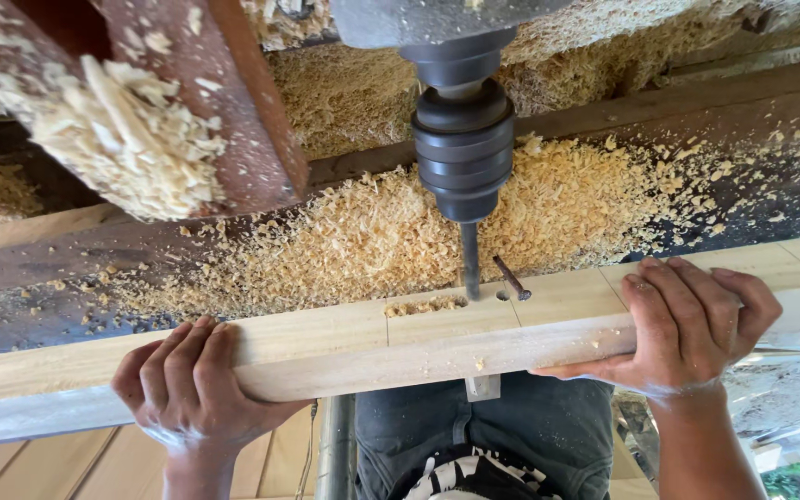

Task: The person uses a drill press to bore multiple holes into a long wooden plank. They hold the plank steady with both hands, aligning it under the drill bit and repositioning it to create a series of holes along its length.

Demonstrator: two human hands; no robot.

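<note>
1. Hands: left hand (192,389) and right hand (692,324), fingers clenched on pale wooden beam (344,347) lying across the worktop.
2. Drill bit (469,264) enters the slot; hold the beam steady, feeding slowly.
3. Loose nail (512,279) nearby; avoid it.

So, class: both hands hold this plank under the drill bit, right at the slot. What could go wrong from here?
1. The bit might grab the plank and jerk it, since only the left hand and right hand seem to steady it.
2. The loose nail beside the slot could get caught by the bit.
3. The right hand's fingers lie on the top face, where a slip could bring them towards the bit.
</note>
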